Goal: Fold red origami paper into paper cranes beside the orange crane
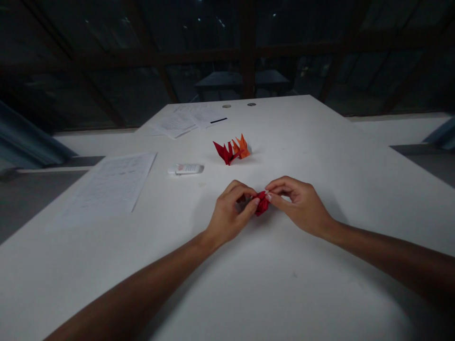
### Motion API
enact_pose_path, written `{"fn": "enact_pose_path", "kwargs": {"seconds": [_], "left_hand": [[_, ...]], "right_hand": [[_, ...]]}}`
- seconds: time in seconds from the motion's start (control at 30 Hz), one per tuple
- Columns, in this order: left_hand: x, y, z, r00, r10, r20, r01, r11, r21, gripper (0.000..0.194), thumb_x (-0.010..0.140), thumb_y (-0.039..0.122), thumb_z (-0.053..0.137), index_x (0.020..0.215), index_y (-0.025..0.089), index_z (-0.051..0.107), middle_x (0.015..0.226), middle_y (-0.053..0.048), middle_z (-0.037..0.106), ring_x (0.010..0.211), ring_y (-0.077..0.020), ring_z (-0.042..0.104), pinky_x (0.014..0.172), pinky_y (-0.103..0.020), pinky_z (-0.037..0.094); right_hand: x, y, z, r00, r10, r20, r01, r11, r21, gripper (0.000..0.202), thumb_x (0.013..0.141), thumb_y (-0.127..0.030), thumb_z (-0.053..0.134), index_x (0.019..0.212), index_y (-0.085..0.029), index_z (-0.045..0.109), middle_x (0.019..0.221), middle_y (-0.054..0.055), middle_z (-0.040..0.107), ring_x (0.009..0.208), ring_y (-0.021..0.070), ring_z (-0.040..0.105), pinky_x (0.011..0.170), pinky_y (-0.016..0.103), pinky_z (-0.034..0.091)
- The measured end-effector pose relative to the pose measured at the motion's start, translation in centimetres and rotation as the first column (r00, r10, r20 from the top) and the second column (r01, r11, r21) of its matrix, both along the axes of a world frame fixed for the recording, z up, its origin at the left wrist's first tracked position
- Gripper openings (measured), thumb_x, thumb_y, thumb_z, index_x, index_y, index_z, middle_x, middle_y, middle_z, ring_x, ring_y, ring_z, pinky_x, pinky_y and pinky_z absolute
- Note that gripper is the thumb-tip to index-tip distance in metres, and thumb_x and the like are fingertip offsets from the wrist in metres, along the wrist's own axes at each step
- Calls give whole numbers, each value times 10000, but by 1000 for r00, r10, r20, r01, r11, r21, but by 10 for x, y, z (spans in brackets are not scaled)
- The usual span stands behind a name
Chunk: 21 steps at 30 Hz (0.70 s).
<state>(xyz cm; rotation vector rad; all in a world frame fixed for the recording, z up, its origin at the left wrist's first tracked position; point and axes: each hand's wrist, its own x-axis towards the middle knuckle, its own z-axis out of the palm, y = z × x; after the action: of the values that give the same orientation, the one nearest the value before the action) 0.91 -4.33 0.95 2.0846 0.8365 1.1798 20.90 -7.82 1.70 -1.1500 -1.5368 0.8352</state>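
Note:
A small piece of folded red paper [262, 206] is held just above the white table [227, 293], between my two hands. My left hand [231, 208] pinches its left side with thumb and forefinger. On the other side, the thumb and fingertips of my right hand [300, 203] close on its upper right edge, where a bit of white shows. Fingertips hide part of the folds. Farther back stand a red origami crane [224, 152] and an orange origami crane [243, 147], close together, the red one partly in front.
Left of the cranes lies a white correction-fluid-like bottle [185, 169]. A printed sheet [110, 184] rests near the left edge. More papers [181, 121] and a black pen-like strip [218, 120] lie farther back. Two round discs [226, 106] sit by the far edge, before dark windows.

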Motion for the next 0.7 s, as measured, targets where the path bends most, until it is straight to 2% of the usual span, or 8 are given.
{"fn": "enact_pose_path", "kwargs": {"seconds": [0.13,0.23,0.43,0.57,0.7], "left_hand": [[-3,8,-6,980,159,122,-144,981,-126,131,945,319,614,910,193,626,816,-12,620,717,-134,539,679,-264,423],[-7,21,-13,917,297,268,-228,938,-261,169,951,360,598,925,197,567,802,0,609,692,-122,525,626,-245,399],[-9,35,-17,832,385,399,-176,866,-468,127,886,270,628,855,199,527,649,45,530,535,-95,452,506,-229,350],[-10,37,-16,801,427,420,-172,836,-522,128,848,265,642,841,199,533,645,44,532,542,-98,460,498,-226,357],[-13,40,-18,804,434,405,-174,825,-538,121,835,265,633,813,193,537,664,34,548,561,-101,475,510,-231,375]], "right_hand": [[8,13,-10,991,-56,-125,54,998,-17,184,850,-303,728,999,-219,659,815,15,746,743,174,694,707,310,531],[14,26,-17,965,-132,-227,120,991,-66,236,798,-329,775,955,-210,645,699,-21,697,627,145,633,627,287,492],[17,31,-22,944,-160,-289,120,981,-151,272,761,-342,797,937,-208,639,679,-22,682,597,141,598,604,297,479],[16,30,-22,937,-191,-293,150,976,-159,238,771,-316,780,929,-209,637,658,-30,670,577,136,587,593,293,465],[18,33,-24,932,-211,-294,169,972,-162,207,786,-300,758,924,-210,631,625,-39,655,553,132,572,582,290,449]]}}
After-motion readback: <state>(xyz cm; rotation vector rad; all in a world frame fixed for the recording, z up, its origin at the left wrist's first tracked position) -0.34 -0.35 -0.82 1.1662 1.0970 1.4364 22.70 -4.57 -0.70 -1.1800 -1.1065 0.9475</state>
